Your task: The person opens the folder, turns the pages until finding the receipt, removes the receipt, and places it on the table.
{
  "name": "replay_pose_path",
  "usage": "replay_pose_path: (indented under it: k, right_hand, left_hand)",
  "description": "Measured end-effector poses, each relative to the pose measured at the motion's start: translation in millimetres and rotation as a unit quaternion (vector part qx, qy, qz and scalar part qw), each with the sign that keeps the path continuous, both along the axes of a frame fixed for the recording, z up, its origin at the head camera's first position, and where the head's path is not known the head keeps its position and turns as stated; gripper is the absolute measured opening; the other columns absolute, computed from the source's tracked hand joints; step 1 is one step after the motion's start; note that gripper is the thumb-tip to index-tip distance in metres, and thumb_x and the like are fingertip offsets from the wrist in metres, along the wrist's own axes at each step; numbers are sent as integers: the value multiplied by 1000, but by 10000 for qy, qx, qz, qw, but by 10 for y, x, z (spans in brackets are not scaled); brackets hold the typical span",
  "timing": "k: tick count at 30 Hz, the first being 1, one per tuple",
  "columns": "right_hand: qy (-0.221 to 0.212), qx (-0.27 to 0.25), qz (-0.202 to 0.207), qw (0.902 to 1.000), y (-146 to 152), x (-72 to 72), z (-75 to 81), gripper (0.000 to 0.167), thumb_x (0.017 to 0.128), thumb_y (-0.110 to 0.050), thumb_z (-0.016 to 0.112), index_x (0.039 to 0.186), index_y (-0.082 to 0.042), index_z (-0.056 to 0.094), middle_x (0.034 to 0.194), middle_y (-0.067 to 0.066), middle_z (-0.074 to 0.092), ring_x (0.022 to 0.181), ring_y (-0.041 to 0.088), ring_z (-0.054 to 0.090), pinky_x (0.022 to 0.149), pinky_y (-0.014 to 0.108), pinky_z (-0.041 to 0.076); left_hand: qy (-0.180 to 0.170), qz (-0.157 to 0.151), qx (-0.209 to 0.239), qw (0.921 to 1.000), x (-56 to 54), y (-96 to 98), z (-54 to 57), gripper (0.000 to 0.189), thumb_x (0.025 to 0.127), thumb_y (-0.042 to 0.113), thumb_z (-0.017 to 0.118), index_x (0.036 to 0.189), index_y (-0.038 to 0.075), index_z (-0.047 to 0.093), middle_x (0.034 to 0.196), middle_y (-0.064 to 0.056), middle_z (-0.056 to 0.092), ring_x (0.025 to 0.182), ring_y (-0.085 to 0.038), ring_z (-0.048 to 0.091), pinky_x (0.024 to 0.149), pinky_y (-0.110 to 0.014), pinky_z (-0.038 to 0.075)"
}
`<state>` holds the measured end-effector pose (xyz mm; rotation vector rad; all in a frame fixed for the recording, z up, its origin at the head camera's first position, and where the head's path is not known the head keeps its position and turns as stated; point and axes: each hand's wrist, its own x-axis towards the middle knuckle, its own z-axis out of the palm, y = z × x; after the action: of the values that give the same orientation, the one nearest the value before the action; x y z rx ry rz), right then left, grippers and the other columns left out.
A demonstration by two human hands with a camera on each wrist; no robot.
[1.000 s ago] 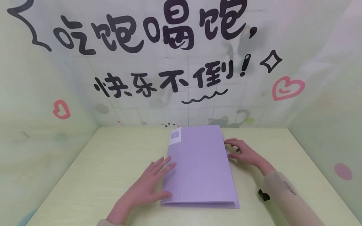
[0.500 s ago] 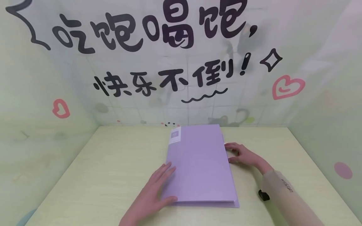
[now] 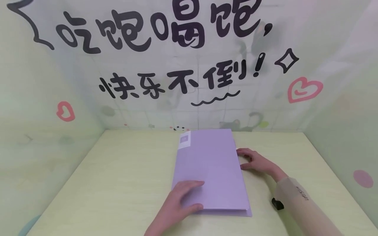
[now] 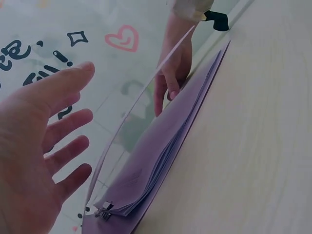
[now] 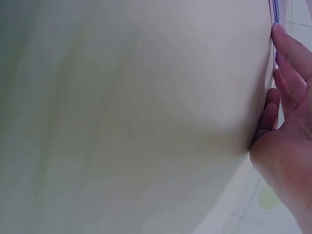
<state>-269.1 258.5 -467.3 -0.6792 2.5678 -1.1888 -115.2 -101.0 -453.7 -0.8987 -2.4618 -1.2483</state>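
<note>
A purple ring-style folder (image 3: 212,164) lies on the table with a white label (image 3: 184,139) at its far left corner. From the left wrist view its cover (image 4: 117,131) stands a little raised over a stack of pages (image 4: 163,168), and a metal clip (image 4: 105,210) shows at the spine end. My left hand (image 3: 177,203) hovers over the near left part of the cover, fingers spread and slightly bent, holding nothing. At the folder's right edge rests my right hand (image 3: 257,162), thumb and fingertips touching the edge with loosely bent fingers.
The folder sits mid-table on a pale wooden tabletop (image 3: 127,173). A printed curtain (image 3: 141,111) with lettering and hearts encloses the back and sides. A small black piece (image 3: 277,204) hangs below the right sleeve (image 3: 301,200).
My left hand has moved from the folder's left edge rightward over its cover. The right hand has shifted slightly down along the right edge. The folder has stayed in place.
</note>
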Motion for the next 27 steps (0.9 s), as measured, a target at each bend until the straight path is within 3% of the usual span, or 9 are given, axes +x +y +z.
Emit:
replay_pose_path:
  k: [6,13,21,27]
  right_hand:
    - [-164,-102,58,9998,-64,-33,38,59,87,-14,74,139,2,50,149,25,42,143,48,30,117,63,23]
    - [-161,-65,-17,9998,-35,-10,63,59,87,-12,73,140,2,48,149,26,42,140,48,33,116,62,26]
    - [-246,-102,-58,9996,-14,-32,54,60,87,-12,73,140,1,48,150,27,39,141,48,32,116,62,26]
    - [-263,-132,-40,9996,-22,-15,33,58,87,-11,73,139,2,49,150,27,38,142,48,30,117,62,24]
  left_hand:
    - [38,214,-359,9991,32,63,-32,46,78,39,80,122,34,67,123,16,66,113,-8,56,97,-30,47]
    - [645,673,-767,9927,35,134,-55,38,68,37,88,103,33,75,107,19,65,103,-4,51,91,-33,40]
    - [848,965,-1106,9855,39,192,-111,36,64,36,89,98,36,77,97,19,60,96,-2,42,87,-30,35]
    - [923,949,-1309,9825,59,192,-132,36,66,29,87,99,36,76,98,19,59,95,-1,45,86,-30,37]
